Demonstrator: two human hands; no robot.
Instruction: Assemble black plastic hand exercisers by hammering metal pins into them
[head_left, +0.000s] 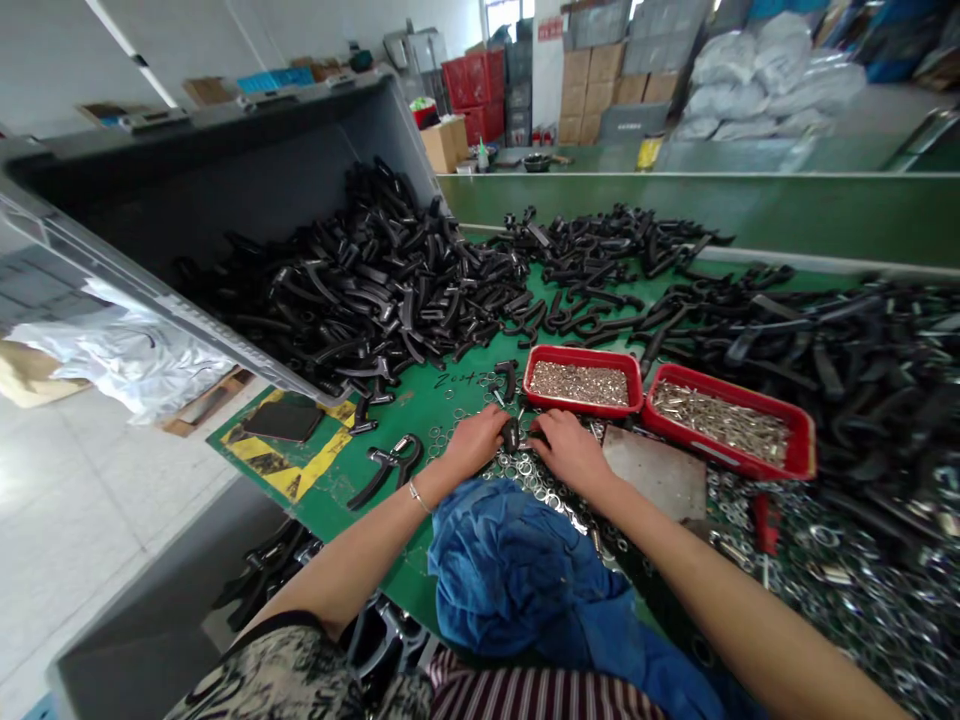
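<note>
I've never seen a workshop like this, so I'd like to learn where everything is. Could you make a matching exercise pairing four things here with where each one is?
Things:
1. Black handles
2. Small silver parts
3. Metal rings
4. White sacks

Places:
A. In red trays
B. Piled far off, across the room
C. Heaped in a grey bin
D. Scattered by the left hand and right hand

Pairs: 1-C, 2-A, 3-D, 4-B

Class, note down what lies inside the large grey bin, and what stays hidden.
The grey bin holds a heaped pile of black plastic handles. The heap covers the bin's floor, so anything beneath it cannot be seen.
</note>
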